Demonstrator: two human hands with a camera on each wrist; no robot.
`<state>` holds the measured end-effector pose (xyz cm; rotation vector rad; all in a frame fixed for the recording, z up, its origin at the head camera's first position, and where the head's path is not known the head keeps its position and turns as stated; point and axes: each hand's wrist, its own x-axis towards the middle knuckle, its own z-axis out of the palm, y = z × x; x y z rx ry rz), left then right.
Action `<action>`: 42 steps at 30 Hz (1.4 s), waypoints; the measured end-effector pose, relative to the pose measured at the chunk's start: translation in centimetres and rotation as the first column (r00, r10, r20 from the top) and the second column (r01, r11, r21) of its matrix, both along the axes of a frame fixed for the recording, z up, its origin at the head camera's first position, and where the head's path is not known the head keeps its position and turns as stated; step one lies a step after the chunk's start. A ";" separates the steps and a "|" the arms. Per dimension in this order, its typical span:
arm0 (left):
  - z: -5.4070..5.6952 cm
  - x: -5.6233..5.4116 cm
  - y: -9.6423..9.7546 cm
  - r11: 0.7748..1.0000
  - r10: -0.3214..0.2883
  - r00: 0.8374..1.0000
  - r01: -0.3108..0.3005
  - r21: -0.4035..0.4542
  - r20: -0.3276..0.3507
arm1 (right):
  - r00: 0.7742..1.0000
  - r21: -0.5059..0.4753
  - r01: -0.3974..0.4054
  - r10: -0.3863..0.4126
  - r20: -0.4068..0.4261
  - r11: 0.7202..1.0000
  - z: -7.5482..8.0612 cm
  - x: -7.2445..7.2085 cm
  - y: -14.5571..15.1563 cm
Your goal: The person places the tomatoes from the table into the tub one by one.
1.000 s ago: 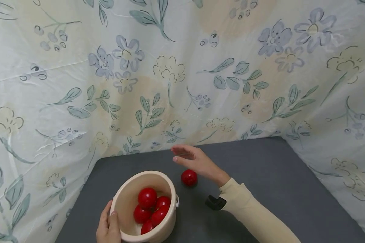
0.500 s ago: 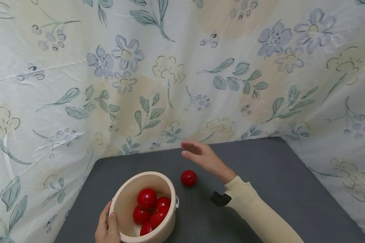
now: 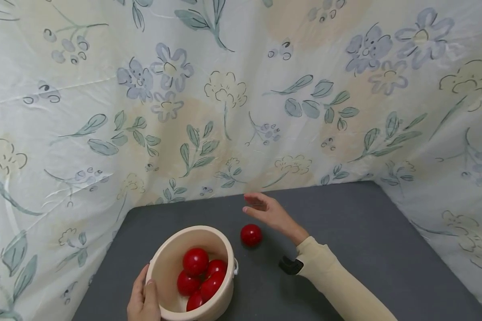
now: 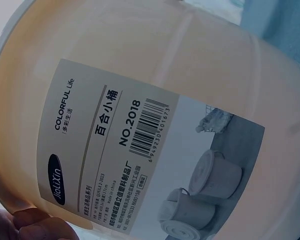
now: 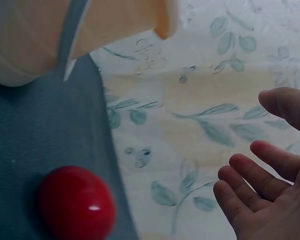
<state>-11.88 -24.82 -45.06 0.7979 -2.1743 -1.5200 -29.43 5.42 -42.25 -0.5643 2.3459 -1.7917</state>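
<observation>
A cream plastic bucket (image 3: 221, 301) leans toward me at the front of the dark table, with several shiny red balls (image 3: 195, 261) inside. My left hand (image 3: 142, 298) grips its rim on the left side, thumb inside the wall. In the left wrist view, the bucket's printed label (image 4: 140, 155) fills the frame, with curled fingertips (image 4: 45, 227) at the lower left. One more red ball (image 3: 251, 235) lies on the table right of the bucket. Above and just beyond that ball hovers my right hand (image 3: 271, 214), fingers loosely extended, touching nothing.
The dark grey table (image 3: 345, 223) ends at a floral cloth (image 3: 241, 111) hanging behind it and at both sides. A white handle (image 5: 74, 37) crosses the bucket in the right wrist view. A black band (image 3: 291, 265) sits at my right wrist.
My right hand has shifted right, away from the bucket, lifting slightly and then lowering a little. The left hand, the bucket and the lone ball stay about where they were.
</observation>
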 end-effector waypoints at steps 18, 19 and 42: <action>0.1 -0.2 0.1 1.000 -0.013 1.000 0.013 -0.022 0.016 | 0.992 0.157 0.087 -0.100 0.074 0.984 -6.9 -1.2 -0.7; 0.1 -0.2 0.1 1.000 -0.010 1.000 0.010 -0.020 0.014 | 0.992 0.158 0.085 -0.098 0.074 0.984 -7.3 -1.3 -0.7; 0.2 -0.3 -0.2 0.997 -0.005 1.000 0.005 -0.075 0.002 | 0.992 0.219 0.064 -0.086 0.092 0.974 -11.1 -1.0 -1.3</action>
